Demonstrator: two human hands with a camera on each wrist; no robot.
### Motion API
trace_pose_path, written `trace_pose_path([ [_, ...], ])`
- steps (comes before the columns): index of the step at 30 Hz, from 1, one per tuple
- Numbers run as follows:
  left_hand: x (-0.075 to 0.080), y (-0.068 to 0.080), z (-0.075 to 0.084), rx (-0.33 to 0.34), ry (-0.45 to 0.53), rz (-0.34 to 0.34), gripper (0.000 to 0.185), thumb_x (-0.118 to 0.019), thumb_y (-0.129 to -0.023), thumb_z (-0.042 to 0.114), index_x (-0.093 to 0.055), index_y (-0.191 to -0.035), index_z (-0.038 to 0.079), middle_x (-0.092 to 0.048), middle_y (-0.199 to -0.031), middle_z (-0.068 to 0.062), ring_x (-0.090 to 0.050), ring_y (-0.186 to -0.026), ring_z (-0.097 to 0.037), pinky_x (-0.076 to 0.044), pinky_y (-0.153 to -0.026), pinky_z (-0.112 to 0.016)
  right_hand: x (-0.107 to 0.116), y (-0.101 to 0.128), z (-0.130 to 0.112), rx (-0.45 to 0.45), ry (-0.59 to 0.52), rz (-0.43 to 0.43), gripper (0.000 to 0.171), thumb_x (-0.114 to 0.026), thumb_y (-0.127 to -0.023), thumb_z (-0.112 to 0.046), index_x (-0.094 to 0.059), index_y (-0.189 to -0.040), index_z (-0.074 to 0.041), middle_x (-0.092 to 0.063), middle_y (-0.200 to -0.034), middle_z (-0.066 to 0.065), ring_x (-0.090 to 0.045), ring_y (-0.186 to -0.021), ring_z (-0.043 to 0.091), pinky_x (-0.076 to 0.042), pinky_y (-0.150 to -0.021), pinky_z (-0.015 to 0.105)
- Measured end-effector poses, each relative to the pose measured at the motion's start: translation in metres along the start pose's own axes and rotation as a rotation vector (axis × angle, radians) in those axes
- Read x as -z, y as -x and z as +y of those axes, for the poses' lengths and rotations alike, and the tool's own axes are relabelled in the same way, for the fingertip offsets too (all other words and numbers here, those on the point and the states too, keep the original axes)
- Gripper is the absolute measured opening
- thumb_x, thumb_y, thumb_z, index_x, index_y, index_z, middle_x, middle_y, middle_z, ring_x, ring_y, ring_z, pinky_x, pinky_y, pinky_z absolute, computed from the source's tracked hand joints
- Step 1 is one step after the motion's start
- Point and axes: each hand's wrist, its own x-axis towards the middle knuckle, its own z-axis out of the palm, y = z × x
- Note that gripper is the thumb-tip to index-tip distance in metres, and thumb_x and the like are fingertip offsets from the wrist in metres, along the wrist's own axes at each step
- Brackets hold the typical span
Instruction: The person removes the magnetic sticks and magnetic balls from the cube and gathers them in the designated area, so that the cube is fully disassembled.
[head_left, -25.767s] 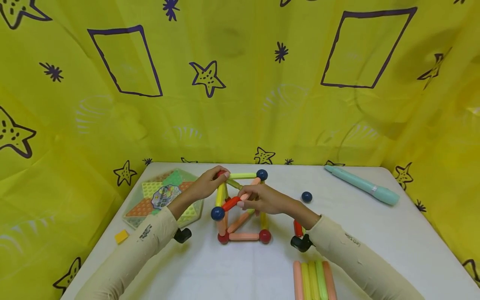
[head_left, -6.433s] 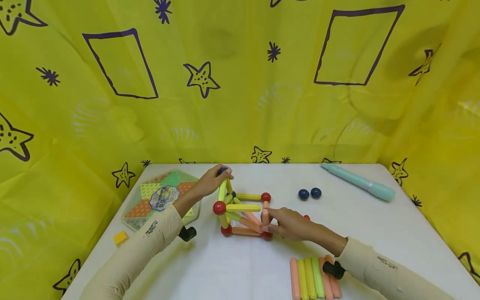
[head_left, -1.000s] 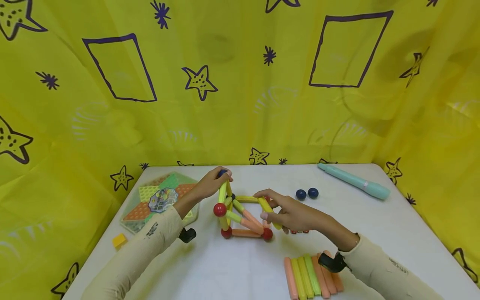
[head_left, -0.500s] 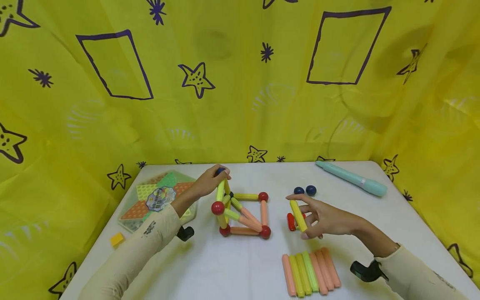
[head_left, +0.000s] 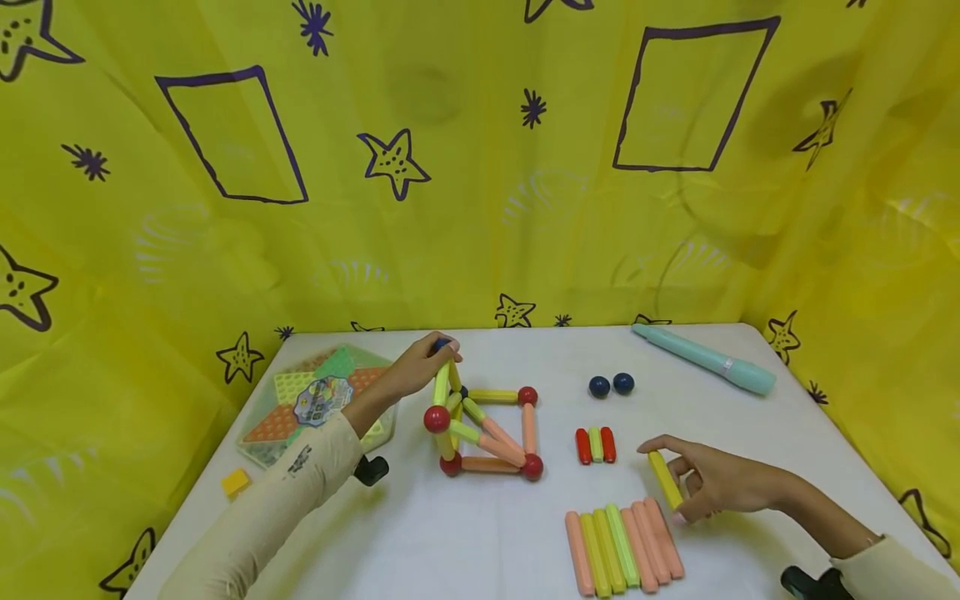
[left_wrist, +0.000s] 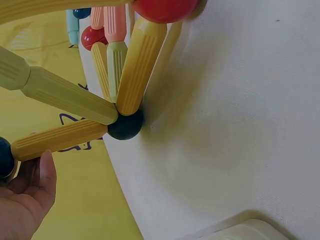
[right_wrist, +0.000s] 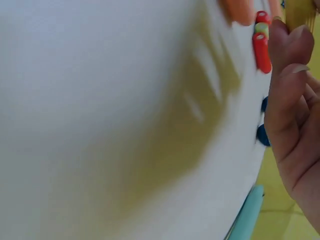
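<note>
Head view shows us taking apart a frame of coloured plastic rods and balls on the white table. Our left hand pinches the dark blue ball at the frame's top corner, steadying it; the left wrist view shows another dark blue ball joining three rods at the table surface. Our right hand holds a yellow plastic rod between thumb and curled fingers, just beside the right end of the flat row of peach, yellow and green rods. We judge the step in hand to be laying this rod down with that row. The next move calls for lowering it parallel to its neighbours, releasing it, then reaching back to the frame.
</note>
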Motion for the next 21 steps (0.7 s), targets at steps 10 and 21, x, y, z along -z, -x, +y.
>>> trace_pose_path([
  [10,0.002,0.000,-0.001,-0.005,-0.012,0.004,0.050,-0.041,-0.108,0.042,-0.049,-0.136,0.001,-0.063,-0.130,-0.023,-0.055,-0.128,-0.035,-0.037,-0.112,-0.053,-0.011,0.017,0.019,-0.070,0.007,-0.022,0.076,-0.080,-0.084,-0.012,-0.035,-0.145,-0.005,-0.057,-0.090,0.008,-0.054,-0.063,0.007,-0.043,-0.057,0.020],
  [21,0.000,0.000,-0.002,-0.028,-0.021,-0.004,0.048,-0.039,-0.109,0.042,-0.049,-0.135,0.003,-0.063,-0.128,-0.021,-0.055,-0.127,-0.035,-0.037,-0.112,-0.053,-0.016,0.016,0.023,-0.041,0.017,0.000,0.072,-0.076,-0.089,-0.015,-0.034,-0.144,0.002,-0.061,-0.083,0.004,-0.052,-0.058,0.005,-0.042,-0.053,0.019],
])
